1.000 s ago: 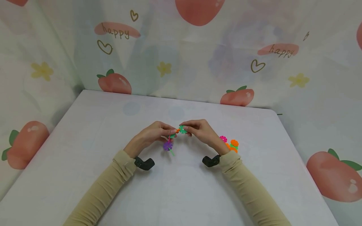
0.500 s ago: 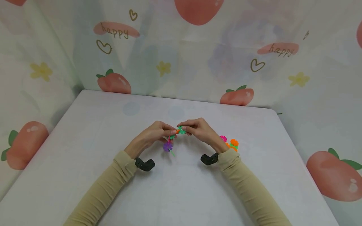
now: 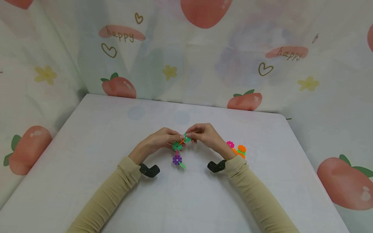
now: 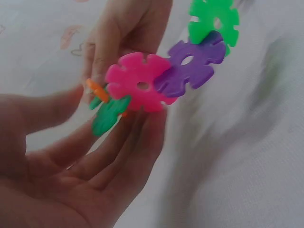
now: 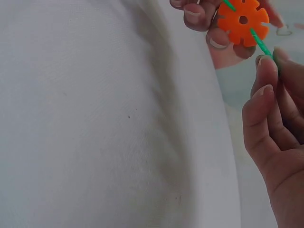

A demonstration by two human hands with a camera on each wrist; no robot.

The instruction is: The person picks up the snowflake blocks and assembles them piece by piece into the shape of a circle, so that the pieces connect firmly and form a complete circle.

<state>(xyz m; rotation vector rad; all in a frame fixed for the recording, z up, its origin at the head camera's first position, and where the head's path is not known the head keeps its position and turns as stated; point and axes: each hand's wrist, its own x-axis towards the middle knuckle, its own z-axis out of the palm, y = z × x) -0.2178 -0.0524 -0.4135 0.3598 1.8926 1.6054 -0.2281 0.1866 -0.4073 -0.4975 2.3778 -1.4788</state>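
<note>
Slotted plastic building discs are joined in a chain between both hands, above the table. From its hanging end run a light green disc (image 4: pixel 213 21), a purple disc (image 3: pixel 177 160), a pink disc (image 4: pixel 140 80), a teal disc (image 3: pixel 177 146), an orange disc (image 5: pixel 243 21) and a second teal disc (image 3: pixel 187 138). My left hand (image 3: pixel 160 139) holds the chain around the orange disc, its fingers behind. Thumb and fingers of my right hand (image 3: pixel 202 132) pinch the second teal disc, edge-on in the right wrist view, with its near edge at the orange one.
Loose discs, pink (image 3: pixel 230 144) and orange (image 3: pixel 241 148) with green among them, lie on the white table (image 3: pixel 180 200) beside the right wrist. A fruit-printed cloth (image 3: pixel 198 64) hangs behind the table. Each wrist wears a black camera mount (image 3: pixel 150 170).
The chain has turned and dropped a little, so the first teal disc and the purple disc face the head camera more. Both hands keep their hold, the left slightly lower.
</note>
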